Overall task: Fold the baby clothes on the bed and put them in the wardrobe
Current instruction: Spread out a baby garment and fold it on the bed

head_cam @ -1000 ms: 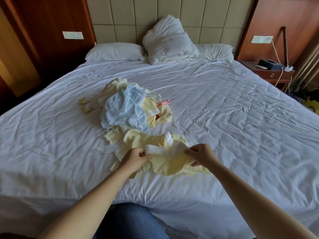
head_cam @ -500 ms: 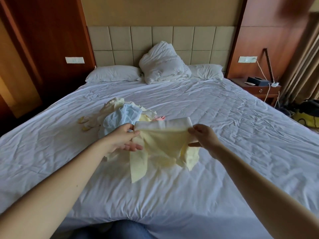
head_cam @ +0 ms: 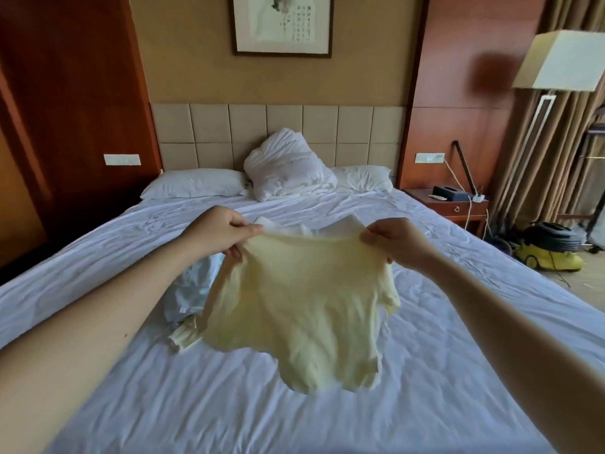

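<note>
My left hand (head_cam: 220,233) and right hand (head_cam: 397,241) pinch the yellow baby garment (head_cam: 304,309) spread; next I must lay it flat below.

One head-worn wide-angle view looks forward and slightly down along the bed (head_cam: 425,371); the headboard (head_cam: 209,126) is far beyond the close fingers (head_cam: 244,228).

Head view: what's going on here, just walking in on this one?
A person holds a yellow garment spread out above the bed. The left grip and the right grip each pinch a top corner. The garment hangs unfolded. Behind it, a blue garment lies on the sheet, partly hidden. No folded clothes are in view.
</note>
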A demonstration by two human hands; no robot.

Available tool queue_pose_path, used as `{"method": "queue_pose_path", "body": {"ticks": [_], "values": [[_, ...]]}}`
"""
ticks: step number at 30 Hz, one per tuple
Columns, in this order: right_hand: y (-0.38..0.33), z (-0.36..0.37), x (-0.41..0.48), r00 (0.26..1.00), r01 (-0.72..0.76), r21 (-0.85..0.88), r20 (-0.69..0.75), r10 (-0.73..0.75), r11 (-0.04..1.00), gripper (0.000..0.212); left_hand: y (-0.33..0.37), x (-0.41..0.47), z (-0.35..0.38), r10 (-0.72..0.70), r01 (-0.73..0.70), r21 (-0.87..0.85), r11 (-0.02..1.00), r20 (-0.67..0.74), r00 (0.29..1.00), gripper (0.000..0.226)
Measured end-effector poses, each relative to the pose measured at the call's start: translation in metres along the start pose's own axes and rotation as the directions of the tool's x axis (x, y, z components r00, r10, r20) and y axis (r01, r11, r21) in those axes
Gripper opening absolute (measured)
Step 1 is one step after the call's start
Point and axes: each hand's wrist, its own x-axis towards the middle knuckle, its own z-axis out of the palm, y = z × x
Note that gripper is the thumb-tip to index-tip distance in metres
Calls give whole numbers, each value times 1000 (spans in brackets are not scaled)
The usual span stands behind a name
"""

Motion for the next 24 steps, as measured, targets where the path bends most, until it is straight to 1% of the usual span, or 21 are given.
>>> {"method": "queue_pose_path", "body": {"ticks": [2,4,6,8,10,11,13,14,17,19,20,22,24], "values": [[10,-1,1,1000,-11,-56,14,12,998,16,-4,6,10,56,-51,200,978,-21,998,36],[21,4,1,1000,-15,-106,5,16,994,14,-9,13,25,88,-63,374,925,-48,995,40],[35,10,4,1000,-10,-142,-3,10,990,13,-17,23,41,110,-74,447,891,-54,992,41],[47,15,10,1000,7,-173,-12,-9,985,13,-26,36,54,121,-90,435,896,-43,992,37],[59,19,22,999,21,-190,-40,-29,982,13,-32,51,61,124,-89,399,913,-61,990,27],[64,20,30,998,23,-191,-60,-35,981,14,-34,60,64,132,-89,387,918,-87,987,27],[72,22,49,994,16,-182,-101,-35,983,14,-39,80,67,179,-107,403,909,-146,973,36],[73,22,59,991,9,-178,-127,-32,984,16,-39,90,67,215,-125,423,897,-172,961,35],[72,21,86,973,-17,-165,-230,-21,986,21,-35,116,63,332,-180,447,876,-290,897,17],[72,21,97,958,-18,-156,-287,-28,988,24,-35,126,60,386,-214,427,879,-369,846,18],[73,22,98,953,-15,-153,-302,-32,988,26,-38,128,61,409,-238,423,875,-380,830,17],[78,28,94,953,-8,-137,-300,-34,991,26,-50,124,65,446,-273,439,856,-361,819,17],[91,41,80,969,-8,-125,-246,-23,992,23,-71,109,79,444,-290,434,853,-311,840,24]]}}
